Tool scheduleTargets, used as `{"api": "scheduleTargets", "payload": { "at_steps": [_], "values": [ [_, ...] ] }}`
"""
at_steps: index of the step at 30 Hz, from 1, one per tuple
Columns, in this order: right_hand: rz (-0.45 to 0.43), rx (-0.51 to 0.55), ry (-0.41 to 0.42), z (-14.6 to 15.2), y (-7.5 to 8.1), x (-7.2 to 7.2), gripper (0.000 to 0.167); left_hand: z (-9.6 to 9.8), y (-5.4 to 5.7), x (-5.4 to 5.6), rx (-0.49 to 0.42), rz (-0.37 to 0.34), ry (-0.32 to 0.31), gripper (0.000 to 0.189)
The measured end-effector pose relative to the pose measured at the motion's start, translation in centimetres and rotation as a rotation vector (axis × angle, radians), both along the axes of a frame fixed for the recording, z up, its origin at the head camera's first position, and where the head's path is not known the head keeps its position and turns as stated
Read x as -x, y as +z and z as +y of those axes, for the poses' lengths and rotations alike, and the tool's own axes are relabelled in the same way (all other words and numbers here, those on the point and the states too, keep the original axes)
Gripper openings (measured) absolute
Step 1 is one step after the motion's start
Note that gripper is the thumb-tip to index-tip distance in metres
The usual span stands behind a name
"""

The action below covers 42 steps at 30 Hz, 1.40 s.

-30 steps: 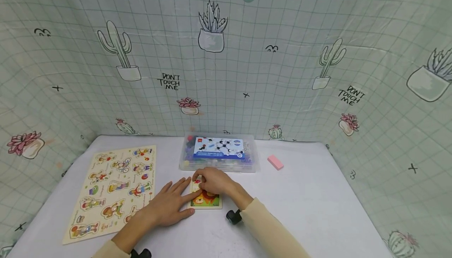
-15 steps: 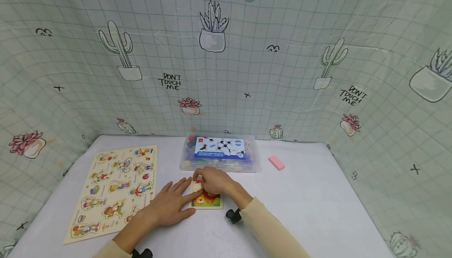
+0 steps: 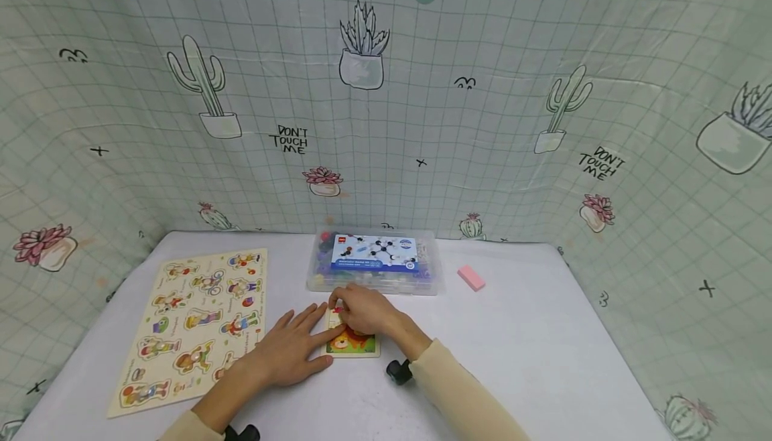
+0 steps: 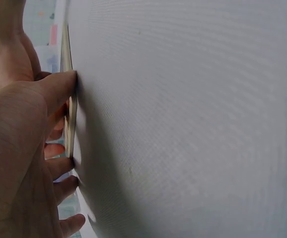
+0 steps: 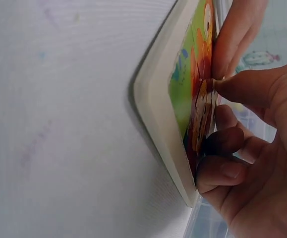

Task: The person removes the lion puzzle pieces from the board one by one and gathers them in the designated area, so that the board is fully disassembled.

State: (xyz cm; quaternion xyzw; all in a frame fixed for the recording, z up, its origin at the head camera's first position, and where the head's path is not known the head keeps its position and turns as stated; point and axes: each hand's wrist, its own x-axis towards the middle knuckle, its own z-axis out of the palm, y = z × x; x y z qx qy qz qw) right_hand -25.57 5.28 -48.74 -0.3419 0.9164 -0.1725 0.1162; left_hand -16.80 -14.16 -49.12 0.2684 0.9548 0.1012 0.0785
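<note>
A small lion jigsaw puzzle [image 3: 350, 345] in a pale frame lies on the table in the head view. My left hand [image 3: 292, 355] lies spread beside it, index finger reaching onto the picture. In the left wrist view, the thumb and other fingertips of that hand touch the tabletop near the frame's edge [image 4: 70, 141]. Over the puzzle's upper part, my right hand [image 3: 364, 309] has its fingers curled, with thumb and index at the picture. The right wrist view shows this thumb [image 5: 242, 89] against the puzzle's surface; whether it pinches a single piece is hidden.
At the left lies a large wooden board [image 3: 193, 327] with figure pieces. A clear plastic case [image 3: 374, 260] with a molecule-kit label stands just behind the hands. A pink eraser-like block [image 3: 471, 278] is to its right. A patterned cloth [image 3: 482, 119] hangs behind the table.
Both hands stay at the puzzle. The right hand's knuckles have risen very slightly; the other things keep their places, apart from a slight shift of the whole head view.
</note>
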Motion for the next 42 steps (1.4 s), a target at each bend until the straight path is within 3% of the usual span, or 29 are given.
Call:
{"api": "scheduleTargets", "payload": {
  "at_steps": [12, 42],
  "values": [
    [0.026, -0.011, -0.010, -0.23, 0.25, -0.57, 0.022, -0.04, 0.23, -0.10, -0.004, -0.014, 0.014, 0.056],
    [0.045, 0.019, -0.005, -0.09, 0.26, -0.82, 0.022, -0.01, 0.12, -0.50, -0.027, 0.012, -0.019, 0.056]
  ]
}}
